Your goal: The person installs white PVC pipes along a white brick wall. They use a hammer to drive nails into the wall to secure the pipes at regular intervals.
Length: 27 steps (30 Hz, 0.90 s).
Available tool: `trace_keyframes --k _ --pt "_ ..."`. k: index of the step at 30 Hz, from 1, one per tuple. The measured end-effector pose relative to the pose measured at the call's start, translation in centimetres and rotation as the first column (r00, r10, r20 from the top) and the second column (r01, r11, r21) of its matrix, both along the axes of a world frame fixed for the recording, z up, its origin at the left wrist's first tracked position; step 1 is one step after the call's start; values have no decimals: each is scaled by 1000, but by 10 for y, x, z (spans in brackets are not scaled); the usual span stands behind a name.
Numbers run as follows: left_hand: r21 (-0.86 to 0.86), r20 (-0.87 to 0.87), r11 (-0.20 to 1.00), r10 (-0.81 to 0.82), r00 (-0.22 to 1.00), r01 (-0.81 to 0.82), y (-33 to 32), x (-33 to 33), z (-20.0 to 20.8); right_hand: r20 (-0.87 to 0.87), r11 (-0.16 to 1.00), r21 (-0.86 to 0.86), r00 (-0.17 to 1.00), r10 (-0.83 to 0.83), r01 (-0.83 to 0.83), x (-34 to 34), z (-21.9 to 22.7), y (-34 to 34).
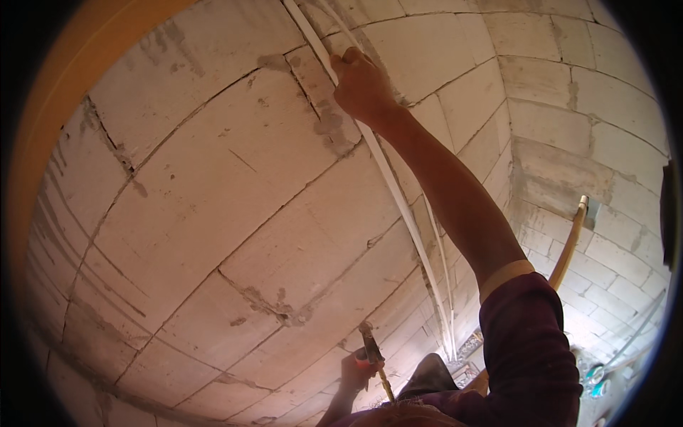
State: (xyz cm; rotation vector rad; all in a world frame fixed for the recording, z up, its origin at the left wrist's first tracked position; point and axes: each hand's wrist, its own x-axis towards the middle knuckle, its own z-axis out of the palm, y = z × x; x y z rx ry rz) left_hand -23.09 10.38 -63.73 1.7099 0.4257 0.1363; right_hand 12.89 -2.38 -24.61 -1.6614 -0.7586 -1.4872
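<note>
An orange-yellow curved band [57, 92] borders the upper left of the view. Adjoining it is a wall of large pale blocks [213, 206], with dark joint lines, grey mortar smears and streaked stains at the far left.

At lower centre, the left hand [352, 371] is raised near the wall. Its fingers are grasping a hand tool [371, 346] with a dark upper end and red-orange and yellow parts below. The exact tool type cannot be determined.

At upper centre, the right hand [361, 85] is positioned on a long white conduit [387, 174]. Its fingers are clenched on the conduit; the underside of the grip is hidden. The conduit runs along the wall from the top edge, passes behind the hand and descends diagonally to the lower right. A thinner white strip [440, 256] runs beside it, to the right.

The right forearm [455, 188] extends down to a tan cuff [505, 277] and a dark maroon sleeve [530, 349].

Further right, a second block wall [555, 121] meets the first at a corner. In front of it stands a tilted, curved tan pole [571, 242] with a pale tip. A teal item [596, 382], too small to identify, is located at lower right.
</note>
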Motion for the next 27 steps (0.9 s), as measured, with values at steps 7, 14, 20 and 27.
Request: trace_keyframes --k 7,14,20,27 --pt "-15 -46 999 -40 998 39 1 10 0 -40 982 116 988 152 -147 3 -4 3" --pt "-3 -51 992 -128 991 128 4 15 -14 -5 946 145 956 292 -289 0 10 5" --pt "1 -107 986 -163 981 164 6 26 -20 71 978 114 983 169 -176 11 21 11" --pt "-42 -43 982 -185 982 183 1 26 -21 -289 965 -204 952 101 -165 -12 73 -16"
